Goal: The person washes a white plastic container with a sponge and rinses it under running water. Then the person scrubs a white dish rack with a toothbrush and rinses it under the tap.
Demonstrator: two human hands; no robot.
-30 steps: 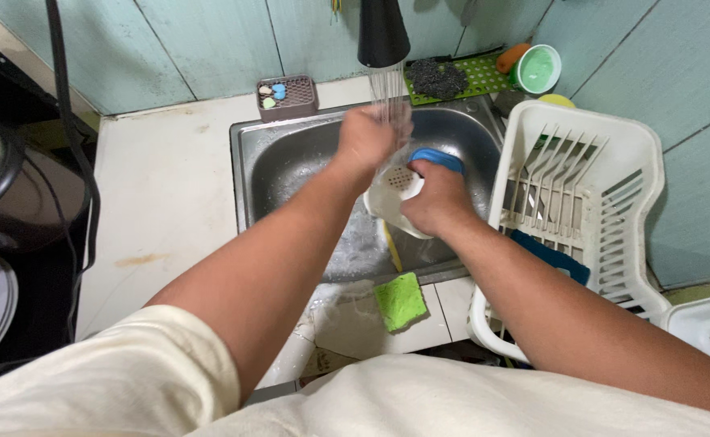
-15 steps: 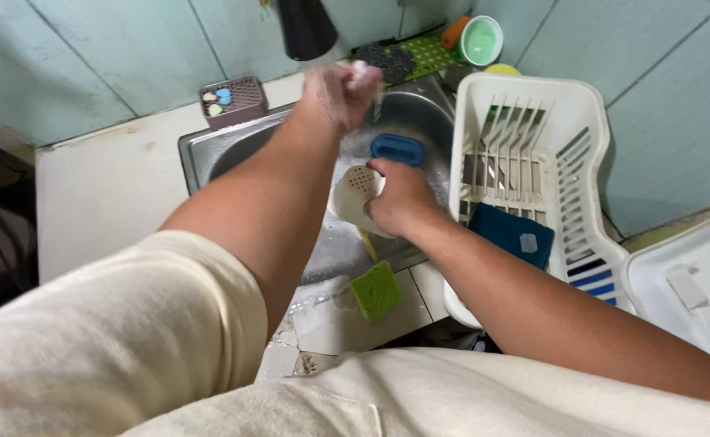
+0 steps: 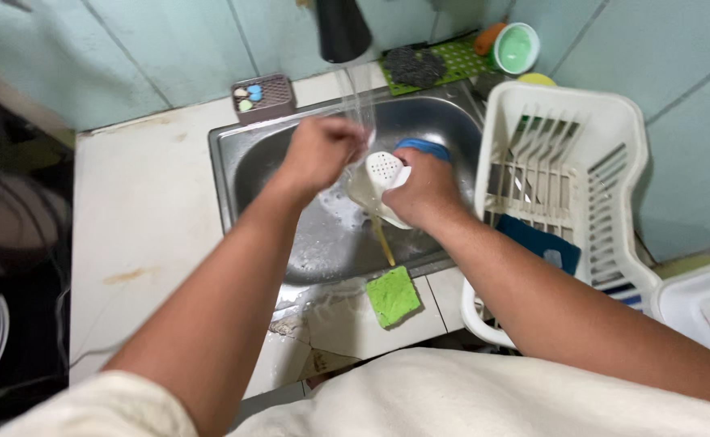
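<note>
Head cam: right hand (image 3: 426, 190) wrapped around a white perforated strainer (image 3: 383, 180) over the sink (image 3: 290, 162); left hand (image 3: 322, 150), fingers curled, sits at its 10 o'clock, touching under the running water (image 3: 359, 101).

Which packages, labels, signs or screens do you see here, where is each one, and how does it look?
Label: small pale patch on the dark blue flat thing in the white dish rack, right of the sink.
No package, sign or screen is clearly in view.
</note>
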